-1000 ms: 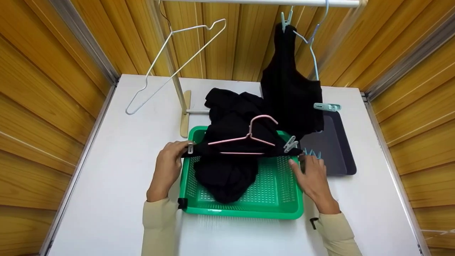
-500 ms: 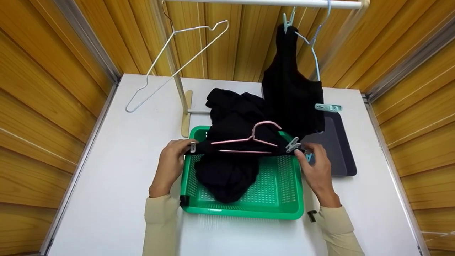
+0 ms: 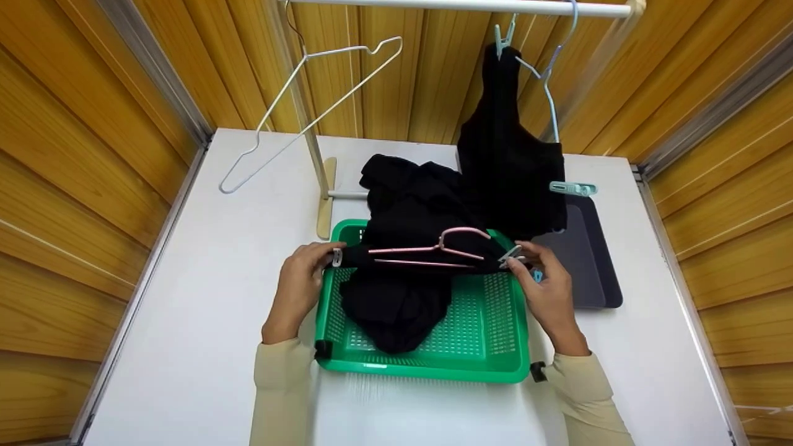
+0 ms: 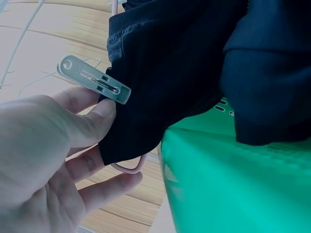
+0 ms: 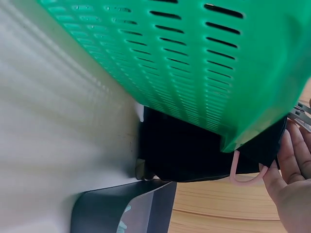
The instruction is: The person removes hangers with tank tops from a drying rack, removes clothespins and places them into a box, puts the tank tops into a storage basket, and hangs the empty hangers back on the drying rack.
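Observation:
A black garment (image 3: pixel 421 204) drapes over the back of a green basket (image 3: pixel 433 373), with a pink hanger (image 3: pixel 403 249) inside its upper part. On its left end sits a pale clothespin (image 4: pixel 95 80). My left hand (image 3: pixel 297 285) pinches the cloth right below that clothespin, thumb in front, fingers behind. A second pale clothespin (image 3: pixel 510 254) is at the right end, and my right hand (image 3: pixel 548 291) pinches it between thumb and fingers. In the right wrist view the hanger's pink corner (image 5: pixel 249 182) pokes out beside the fingers. More black cloth (image 3: pixel 396 313) lies bunched in the basket.
Behind, a white rail (image 3: pixel 458 6) carries a bare white hanger (image 3: pixel 266 111) and a black top (image 3: pixel 511 161) with pale blue clothespins. A dark grey tray (image 3: pixel 595 260) sits right of the basket, with light-blue clothespins (image 5: pixel 122 225) in it. Wood-patterned walls surround the white table.
My right hand has moved up and left from the garment's end to the right clothespin, its fingers closing on it. The pink hanger's hook has tilted down. The left hand barely shifted.

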Motion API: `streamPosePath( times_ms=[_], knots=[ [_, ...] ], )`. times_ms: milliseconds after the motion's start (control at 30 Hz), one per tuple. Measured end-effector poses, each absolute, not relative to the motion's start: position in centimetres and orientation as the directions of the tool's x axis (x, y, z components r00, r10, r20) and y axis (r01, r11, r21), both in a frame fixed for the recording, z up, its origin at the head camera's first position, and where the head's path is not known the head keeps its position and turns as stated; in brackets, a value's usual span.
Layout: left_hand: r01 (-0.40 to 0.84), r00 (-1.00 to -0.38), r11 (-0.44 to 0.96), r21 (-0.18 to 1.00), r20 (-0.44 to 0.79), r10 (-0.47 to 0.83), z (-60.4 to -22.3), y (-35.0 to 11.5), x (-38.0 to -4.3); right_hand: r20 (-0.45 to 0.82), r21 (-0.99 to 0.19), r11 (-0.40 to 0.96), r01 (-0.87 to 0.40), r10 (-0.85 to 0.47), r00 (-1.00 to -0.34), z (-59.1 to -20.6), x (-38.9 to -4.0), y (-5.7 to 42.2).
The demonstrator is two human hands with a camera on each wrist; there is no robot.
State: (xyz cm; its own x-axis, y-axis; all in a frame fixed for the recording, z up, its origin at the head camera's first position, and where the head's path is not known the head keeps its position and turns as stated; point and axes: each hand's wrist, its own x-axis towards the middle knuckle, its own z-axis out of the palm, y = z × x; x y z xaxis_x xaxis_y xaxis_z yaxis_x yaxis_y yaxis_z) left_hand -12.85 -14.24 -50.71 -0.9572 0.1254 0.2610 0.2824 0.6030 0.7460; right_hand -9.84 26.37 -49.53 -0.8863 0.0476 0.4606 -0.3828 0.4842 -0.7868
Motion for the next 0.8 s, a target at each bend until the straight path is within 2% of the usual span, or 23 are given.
streamPosePath(
  times_ms=[267, 800],
  knots=[
    [0.211, -0.976, 0.617, 0.759, 0.203, 0.083, -50.64, -14.14, -13.01, 0.485, -0.773, 0.479, -0.417, 0.022, -0.874, -48.82, -9.61, 26.17],
    [0.244, -0.966, 0.620, 0.745, 0.239, 0.094, -50.61, -14.16, -13.06, 0.547, -0.752, 0.453, -0.478, 0.025, -0.837, -49.10, -9.63, 26.43]
  ],
)
